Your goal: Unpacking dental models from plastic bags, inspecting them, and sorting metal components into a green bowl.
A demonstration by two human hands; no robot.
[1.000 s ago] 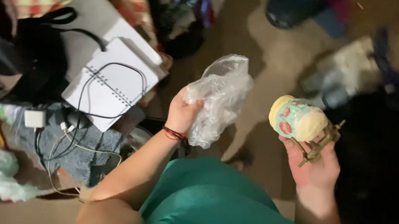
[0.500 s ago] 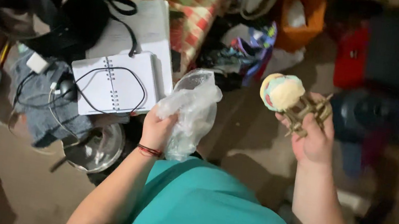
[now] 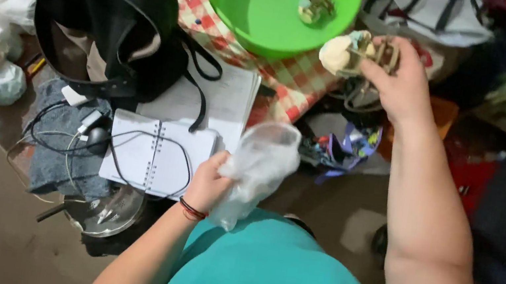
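Nearest the camera: the left hand (image 3: 209, 185) is clenched around a crumpled clear plastic bag (image 3: 257, 166), bunched at its lower end, with the loose upper part puffing out above the fist. The bag looks thin, soft and very light; it should crush at any grip and slide easily between the fingers, so the gathered neck is the sound place to hold it. Whether anything is inside cannot be told; it appears slack and mostly air.

Just beyond the left hand lies an open spiral notebook (image 3: 154, 154) with a dark cable (image 3: 126, 143) looped across its pages, resting on a larger white pad (image 3: 226, 95). To its left sits a black leather bag (image 3: 108, 13), mouth gaping, pale lining visible, contents not discernible.

Farther out, the right hand (image 3: 399, 84) is extended and grasps a small figure (image 3: 350, 51): a rounded cream-coloured body joined to a thin wooden-looking frame. The fingers close on the frame end; the rounded part juts out toward the bowl. Judged light and rigid, with slender struts likely fragile, so the bulkier body would be the safer hold.

Farthest: a bright green plastic bowl (image 3: 247, 1) stands on a red-checked cloth (image 3: 289, 77). Inside it rests one similar small piece (image 3: 313, 4), near the far wall; otherwise the bowl's interior shows bare. The held figure hangs at the bowl's right rim, apparently just outside it.
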